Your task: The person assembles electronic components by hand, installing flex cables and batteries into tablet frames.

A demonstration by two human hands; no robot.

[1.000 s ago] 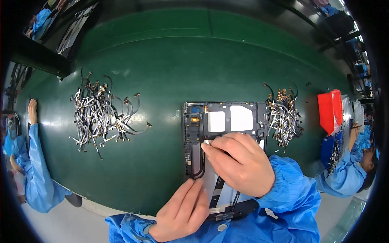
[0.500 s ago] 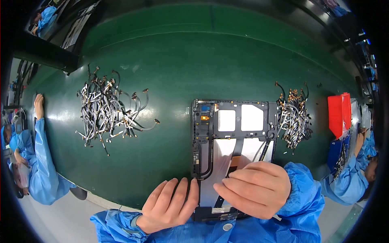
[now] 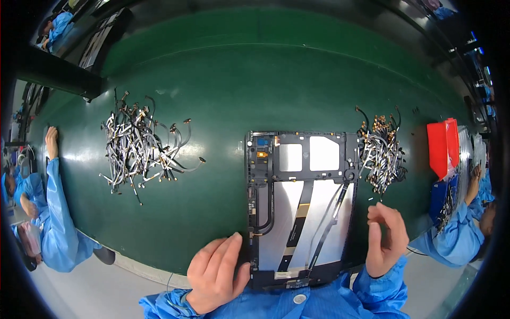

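Note:
An opened tablet-like device [image 3: 276,212] lies in front of me, with a black frame, silver panels and two white cut-outs in its upper part. A black flat cable [image 3: 294,234] with a tan patch runs down its middle, and a thinner black cable [image 3: 328,226] slants beside it. My left hand [image 3: 217,274] rests at the device's lower left edge, fingers stretched and holding nothing. To the right of the device, my right hand [image 3: 388,239] is raised above the bench, fingers curled with thumb apart and nothing visible in them. A pile of short cables [image 3: 381,154] lies just beyond it.
A larger heap of grey and white cables [image 3: 138,143] lies left on the green bench [image 3: 223,90]. A red bin [image 3: 443,149] and a blue bin [image 3: 443,199] stand at the right edge. Co-workers in blue sleeves [image 3: 58,196] sit on both sides.
My right hand has left the middle of the device and moved right, off its edge. The cables it covered now show. My left hand has shifted slightly left and down.

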